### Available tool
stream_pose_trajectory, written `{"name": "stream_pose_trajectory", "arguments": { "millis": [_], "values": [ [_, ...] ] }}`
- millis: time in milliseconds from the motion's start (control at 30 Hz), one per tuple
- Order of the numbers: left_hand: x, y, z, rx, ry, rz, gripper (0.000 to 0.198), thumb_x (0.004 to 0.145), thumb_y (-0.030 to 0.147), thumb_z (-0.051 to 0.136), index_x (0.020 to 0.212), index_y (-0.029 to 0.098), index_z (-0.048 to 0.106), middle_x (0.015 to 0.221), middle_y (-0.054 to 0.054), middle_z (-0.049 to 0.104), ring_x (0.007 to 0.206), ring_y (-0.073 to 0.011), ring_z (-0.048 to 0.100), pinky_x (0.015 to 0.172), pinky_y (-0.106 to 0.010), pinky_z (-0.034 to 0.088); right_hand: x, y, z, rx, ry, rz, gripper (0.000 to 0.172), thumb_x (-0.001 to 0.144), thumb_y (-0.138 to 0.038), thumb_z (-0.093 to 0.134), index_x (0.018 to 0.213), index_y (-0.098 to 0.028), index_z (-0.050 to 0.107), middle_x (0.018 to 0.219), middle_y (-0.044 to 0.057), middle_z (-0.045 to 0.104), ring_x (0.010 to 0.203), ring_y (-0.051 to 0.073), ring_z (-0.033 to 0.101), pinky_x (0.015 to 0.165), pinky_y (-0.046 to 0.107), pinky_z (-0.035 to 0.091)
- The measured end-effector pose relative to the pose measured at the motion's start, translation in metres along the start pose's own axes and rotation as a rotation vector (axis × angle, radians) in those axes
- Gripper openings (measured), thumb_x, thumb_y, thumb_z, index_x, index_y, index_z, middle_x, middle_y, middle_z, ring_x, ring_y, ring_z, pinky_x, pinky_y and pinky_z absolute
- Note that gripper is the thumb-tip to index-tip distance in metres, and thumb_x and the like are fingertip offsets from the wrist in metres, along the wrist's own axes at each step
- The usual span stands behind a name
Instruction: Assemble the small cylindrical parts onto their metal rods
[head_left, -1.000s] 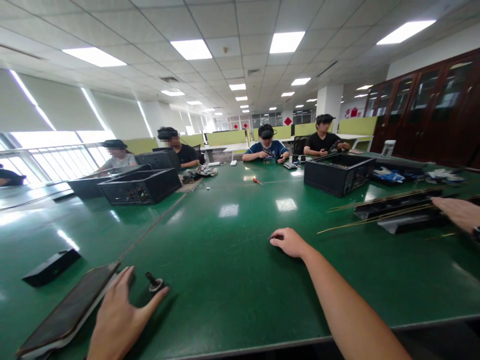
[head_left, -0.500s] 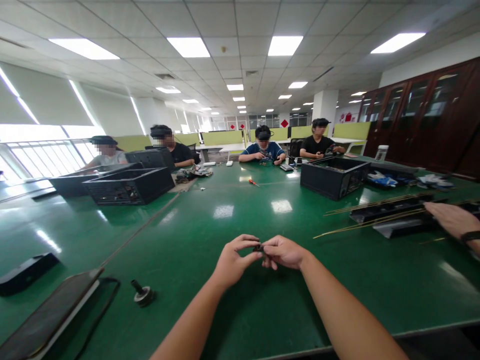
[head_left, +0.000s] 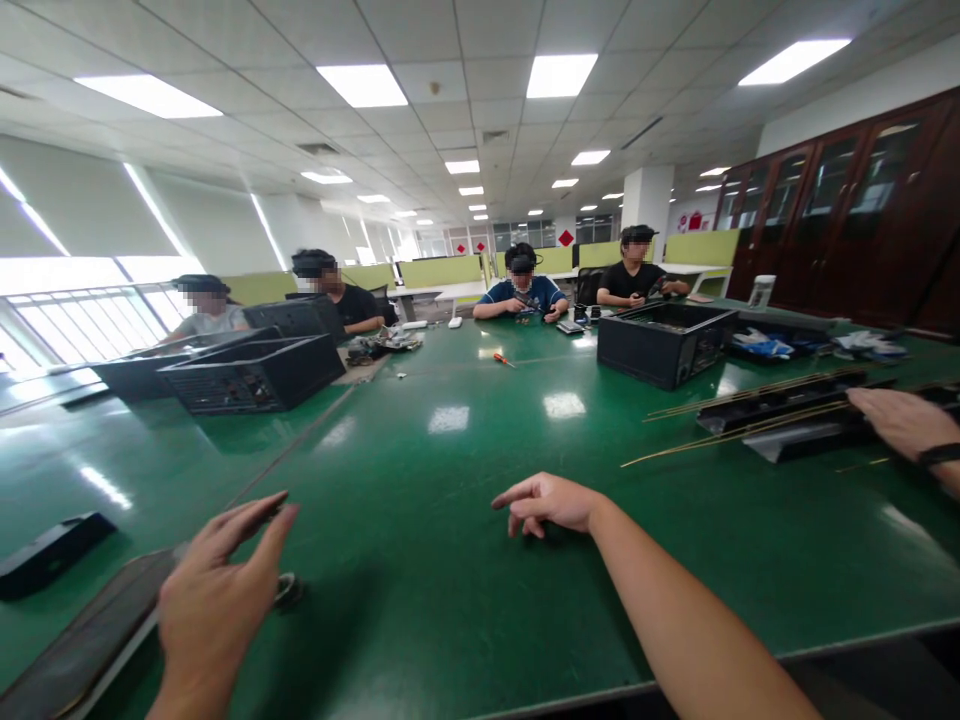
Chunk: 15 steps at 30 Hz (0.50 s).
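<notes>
My left hand (head_left: 214, 590) hovers low at the near left with its fingers spread and nothing in it. It is above a small black round part (head_left: 291, 590) and beside a long dark flat panel (head_left: 75, 645) that lies on the green table (head_left: 450, 560). My right hand (head_left: 547, 503) rests on the table near the middle. Its index finger points left and the other fingers are loosely bent, with nothing visible in them.
A co-worker's hand (head_left: 900, 420) with a dark wristband lies on black trays (head_left: 780, 415) with thin sticks at the right. Open black cases (head_left: 664, 345) (head_left: 255, 375) stand farther back, and a black block (head_left: 45, 550) lies at the left. Several people sit at the far side.
Half a second ago both hands pinched a small dark piece together at the middle. They have since parted: my left hand swung back to the near left and my right hand opened on the table.
</notes>
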<state>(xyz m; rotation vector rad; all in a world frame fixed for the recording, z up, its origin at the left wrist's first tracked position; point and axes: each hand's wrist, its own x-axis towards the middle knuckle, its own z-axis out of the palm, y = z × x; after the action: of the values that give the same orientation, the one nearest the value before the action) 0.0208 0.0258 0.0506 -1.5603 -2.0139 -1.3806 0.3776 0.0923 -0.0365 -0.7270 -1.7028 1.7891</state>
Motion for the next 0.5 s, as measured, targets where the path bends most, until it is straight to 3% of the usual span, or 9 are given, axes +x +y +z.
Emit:
{"name": "stream_pose_trajectory", "arguments": {
  "millis": [100,267,400,500],
  "values": [
    [0.004,-0.025,-0.016,0.096,-0.049,-0.158,0.044,0.077,0.064,0.050,0.103,0.034,0.068,0.113,0.007,0.068,0.104,-0.0285,0.064,0.094,-0.048,0.049,0.000,0.000,0.000,-0.021,0.005,0.026,0.049,0.080,-0.035,0.067,0.124,-0.014,0.062,0.085,0.006,0.071,0.052,0.006,0.051,0.054,0.021,0.041],
    [0.005,-0.048,-0.014,0.175,-0.282,-0.305,0.051,0.072,0.055,0.054,0.111,0.026,0.069,0.113,-0.005,0.070,0.104,-0.0311,0.065,0.091,-0.043,0.050,0.001,0.002,-0.001,-0.023,-0.001,0.018,0.052,0.079,-0.035,0.069,0.125,-0.013,0.061,0.087,0.008,0.070,0.055,0.007,0.052,0.055,0.021,0.042],
    [0.001,-0.053,-0.010,0.161,-0.174,-0.335,0.053,0.070,0.059,0.055,0.112,0.029,0.068,0.108,0.000,0.072,0.103,-0.0294,0.065,0.086,-0.039,0.051,0.000,0.003,-0.002,-0.018,-0.002,-0.003,0.051,0.080,-0.036,0.069,0.125,-0.013,0.061,0.087,0.008,0.070,0.054,0.007,0.052,0.055,0.022,0.043],
    [-0.003,-0.054,-0.010,0.145,-0.195,-0.291,0.050,0.068,0.058,0.056,0.108,0.031,0.069,0.110,0.003,0.072,0.104,-0.0277,0.065,0.090,-0.037,0.050,-0.001,0.003,-0.002,-0.025,-0.004,-0.002,0.051,0.080,-0.036,0.069,0.125,-0.013,0.061,0.087,0.008,0.070,0.054,0.007,0.052,0.056,0.022,0.043]
  ]
}}
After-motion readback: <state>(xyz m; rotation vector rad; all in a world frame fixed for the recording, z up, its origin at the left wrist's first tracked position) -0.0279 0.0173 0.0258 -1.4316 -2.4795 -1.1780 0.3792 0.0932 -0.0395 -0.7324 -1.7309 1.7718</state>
